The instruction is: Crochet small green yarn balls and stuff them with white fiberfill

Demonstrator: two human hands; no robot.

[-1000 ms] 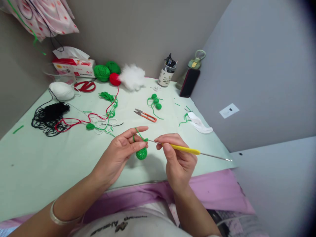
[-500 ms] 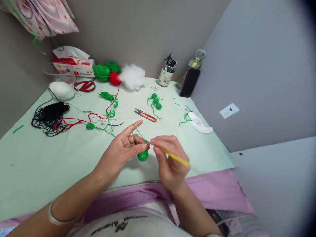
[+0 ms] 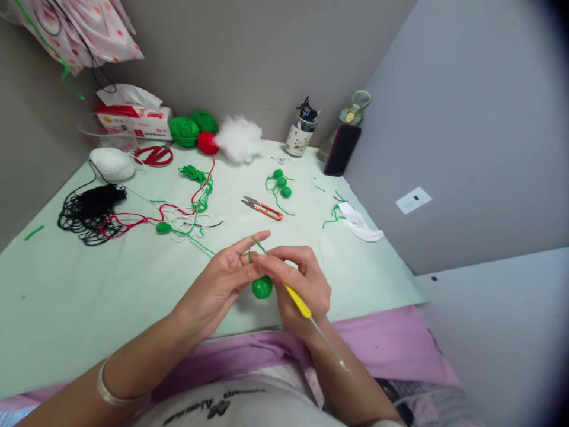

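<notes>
Head view shows the left hand (image 3: pixel 224 276) with its index finger stretched out under a taut strand of green yarn (image 3: pixel 258 244), its thumb and bent fingers pinching at the top of a small, round, green crocheted ball (image 3: pixel 262 288) that hangs just below them, over the near part of the pale green tabletop (image 3: pixel 133 302). Close against it, the right hand (image 3: pixel 304 287) has its fingers curled around a slim metal crochet hook with a yellow handle (image 3: pixel 299 302), whose working tip is hidden behind the fingers. Beyond both hands lie orange-handled metal thread snips (image 3: pixel 263 209) and a cluster of small green crocheted balls (image 3: pixel 281 182).
</notes>
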